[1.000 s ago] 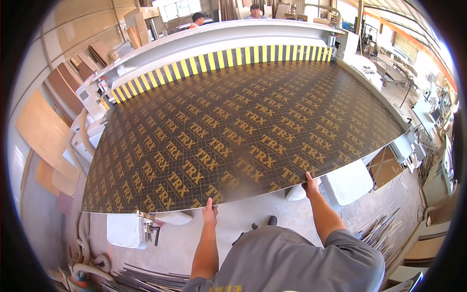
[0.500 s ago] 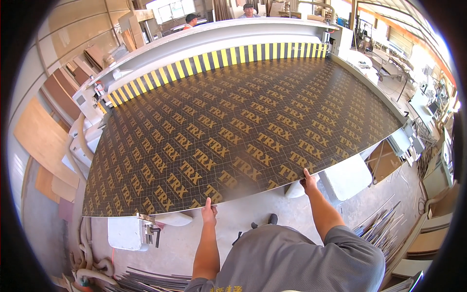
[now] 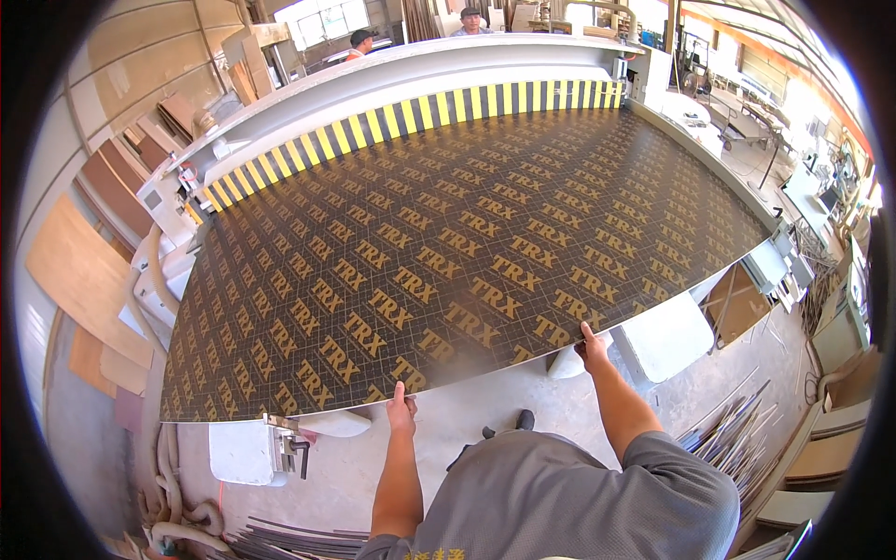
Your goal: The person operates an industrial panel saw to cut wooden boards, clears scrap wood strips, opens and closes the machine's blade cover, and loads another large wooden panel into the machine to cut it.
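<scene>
A large dark brown panel (image 3: 448,252) with a repeated gold print and thin pale grid lines lies flat before me, its far edge at a black-and-yellow striped guard. My left hand (image 3: 401,409) grips the near edge left of its middle, thumb on top and fingers underneath. Farther right along the same edge, my right hand (image 3: 590,349) holds on in the same way. The fingers under the panel are mostly hidden.
Behind the striped guard (image 3: 411,117) runs the long white beam (image 3: 392,65) of a machine. Two people stand beyond it. White support tables (image 3: 665,338) stick out under the near edge. Thin offcut strips (image 3: 728,429) lie at the right, and hoses (image 3: 168,476) at the left.
The panel's left end sits slightly lower in view, and the background has shifted a little. Both hands keep their hold on the near edge.
</scene>
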